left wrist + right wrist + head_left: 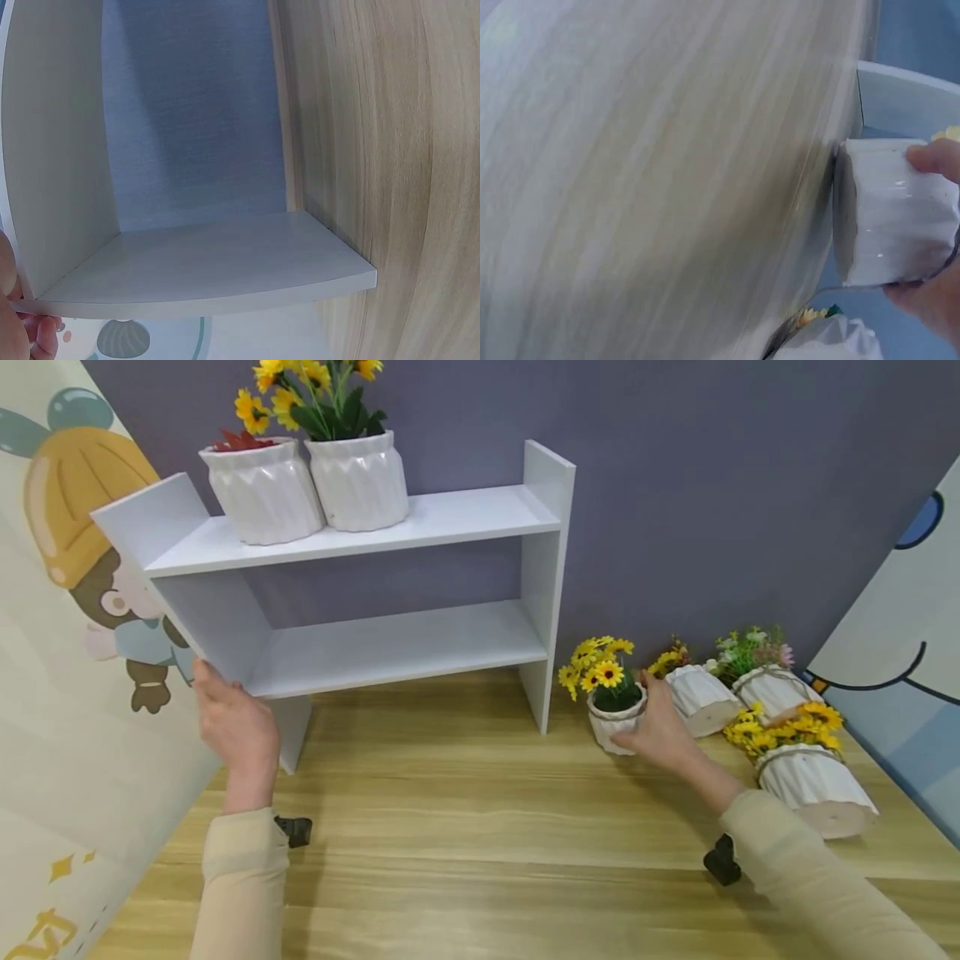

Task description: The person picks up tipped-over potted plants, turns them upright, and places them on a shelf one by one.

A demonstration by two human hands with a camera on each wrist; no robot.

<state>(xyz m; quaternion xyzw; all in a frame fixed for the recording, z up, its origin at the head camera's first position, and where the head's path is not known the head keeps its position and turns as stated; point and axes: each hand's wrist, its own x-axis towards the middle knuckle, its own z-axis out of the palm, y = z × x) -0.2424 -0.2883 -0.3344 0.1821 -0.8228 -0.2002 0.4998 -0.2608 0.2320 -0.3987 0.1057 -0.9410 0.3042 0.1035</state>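
Observation:
My left hand [238, 724] grips the left side panel of a white two-tier shelf [405, 643] near its lower board. In the left wrist view, fingers [46, 337] lie on both sides of the panel's edge [225, 301]. To the right of the shelf, my right hand [663, 727] holds a small white flowerpot [613, 727] of yellow flowers [600, 668]. Thumb and fingers lie on opposite sides of this pot [904, 217] in the right wrist view. Its underside shows there close to the tabletop; whether it touches the wood I cannot tell.
Two white pots, one with red leaves [262, 493] and one with yellow flowers [358, 485], stand on the upper board. Several potted flowers [813, 781] lie on their sides at the right of the wooden table [450, 877]. A grey wall [712, 510] rises behind.

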